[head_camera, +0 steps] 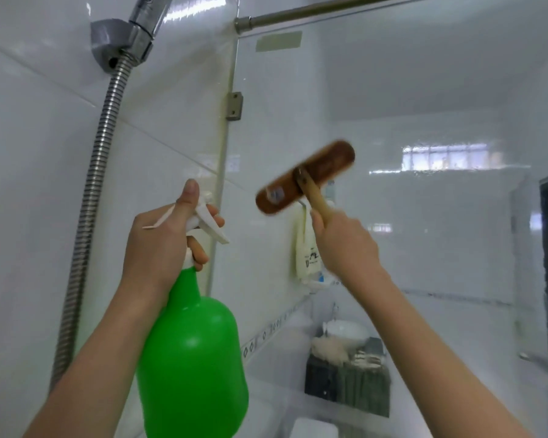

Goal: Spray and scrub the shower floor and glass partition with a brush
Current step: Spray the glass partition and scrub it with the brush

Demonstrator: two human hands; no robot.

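My left hand [162, 238] grips the neck of a green spray bottle [192, 352] with a white trigger head, fingers round the trigger and thumb raised. The nozzle points toward the glass partition [424, 121]. My right hand [345, 245] holds the pale wooden handle of a scrub brush [304, 180]. Its brown oblong head is blurred and lies slanted against the glass at about head height. The shower floor is out of view.
A chrome shower head holder [121, 39] and ribbed metal hose [89, 197] hang on the white tiled wall at left. A metal rod [314, 11] and hinge bracket [234, 105] brace the glass. Behind the glass are a hanging cloth [306, 248], a basin [345, 331] and a dark stand.
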